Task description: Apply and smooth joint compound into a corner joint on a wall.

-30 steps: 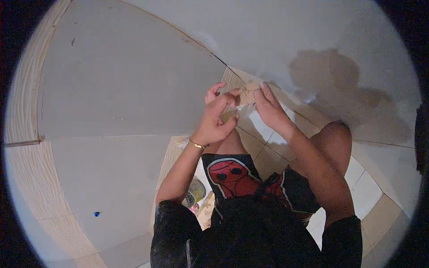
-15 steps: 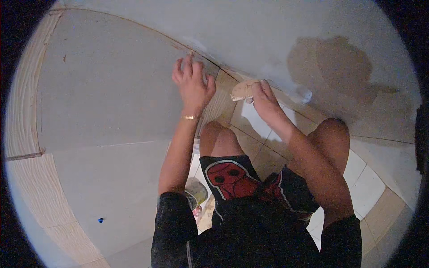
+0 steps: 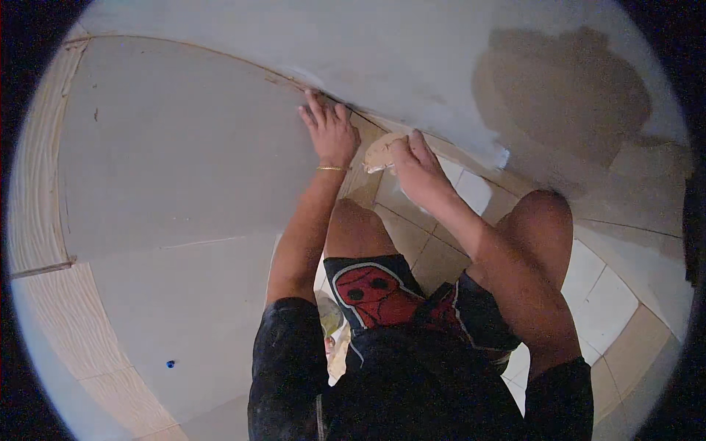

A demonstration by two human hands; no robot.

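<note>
My left hand (image 3: 329, 132) lies flat with its fingers spread on the upper right edge of a large grey panel (image 3: 184, 147), right at the seam where the panel meets the white wall (image 3: 412, 66). A thin gold bracelet (image 3: 331, 168) sits on that wrist. Just to the right, my right hand (image 3: 418, 170) grips a small beige pad or folded sheet (image 3: 381, 151), held against the base of the wall near the seam. My bare knees and dark shorts fill the lower middle of the view.
Beige and white floor tiles (image 3: 610, 294) spread to the right under my legs. A wood-grain strip (image 3: 40, 184) borders the grey panel on the left. A tiny blue object (image 3: 170, 364) lies at lower left. A small round container (image 3: 329, 316) sits beside my left thigh.
My hands were together on the beige pad. The left hand let go, moved up and left, and now rests flat on the panel edge. The right hand keeps the pad.
</note>
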